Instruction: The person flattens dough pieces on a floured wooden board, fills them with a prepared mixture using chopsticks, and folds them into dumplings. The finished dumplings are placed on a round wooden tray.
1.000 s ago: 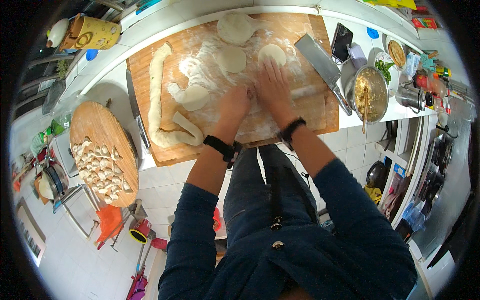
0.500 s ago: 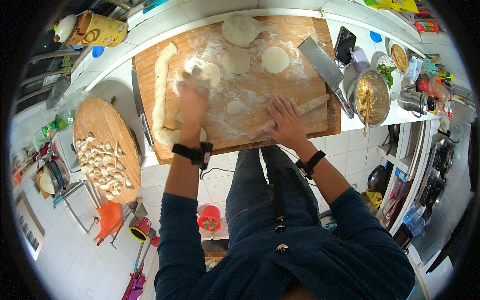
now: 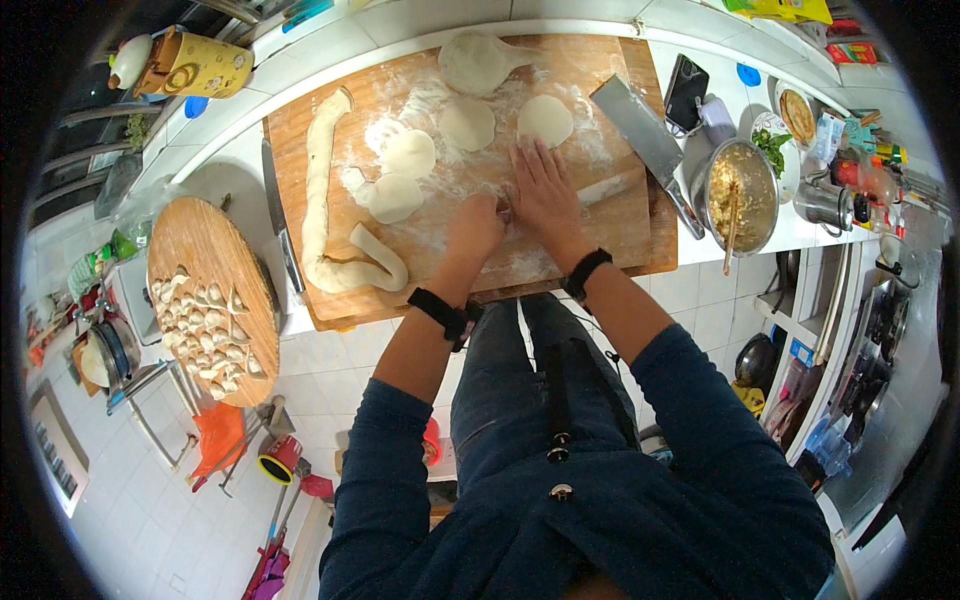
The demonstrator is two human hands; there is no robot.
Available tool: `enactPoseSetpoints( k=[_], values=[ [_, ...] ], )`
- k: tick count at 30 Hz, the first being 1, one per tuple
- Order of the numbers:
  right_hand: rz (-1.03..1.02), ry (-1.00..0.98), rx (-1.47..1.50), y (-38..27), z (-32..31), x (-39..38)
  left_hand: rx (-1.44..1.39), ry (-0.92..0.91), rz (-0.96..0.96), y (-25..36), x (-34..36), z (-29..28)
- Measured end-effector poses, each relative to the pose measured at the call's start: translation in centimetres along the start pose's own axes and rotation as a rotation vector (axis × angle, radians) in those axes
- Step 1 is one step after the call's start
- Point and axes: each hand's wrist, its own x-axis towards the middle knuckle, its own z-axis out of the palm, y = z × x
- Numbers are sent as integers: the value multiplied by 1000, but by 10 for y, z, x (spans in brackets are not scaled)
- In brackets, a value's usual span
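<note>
One steel bowl [image 3: 766, 185] holds yellowish filling [image 3: 726, 186] and chopsticks [image 3: 733, 218]; one plate [image 3: 789, 172] holds leafy greens [image 3: 769, 148]. Near four small dough rounds [image 3: 467, 124], the right hand [image 3: 548, 195] lies open over one rolling pin [image 3: 608, 188]; the left hand [image 3: 475, 228] is curled, its grip unclear.

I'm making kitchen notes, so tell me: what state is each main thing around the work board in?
Left hand: curled, grip hidden
Right hand: flattened, extended
Rolling pin: partly covered by the right hand
Wooden board: floured
Dough rope: hooked at its near end
Dough rounds: flat, uncovered
Cleaver: lying flat
Metal bowl: uncovered, holding filling and chopsticks
Dumplings: shaped, on a rounded board
</note>
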Motion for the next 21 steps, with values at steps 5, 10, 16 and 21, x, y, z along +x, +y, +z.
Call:
enactPoseSetpoints(
  k=[5,10,16,21],
  values=[
    [66,-173,5,-4,-18,-24,-12,118,144,-4,-7,-6],
    [53,-68,-34,-1,2,1,123,-25,-72,8,-2,-3],
    [88,-176,19,-5,-15,-26,-31,128,59,1,-6,-6],
    [-43,-230,-27,1,-8,-2,61,-30,-64,5,-5,-8]
  ],
)
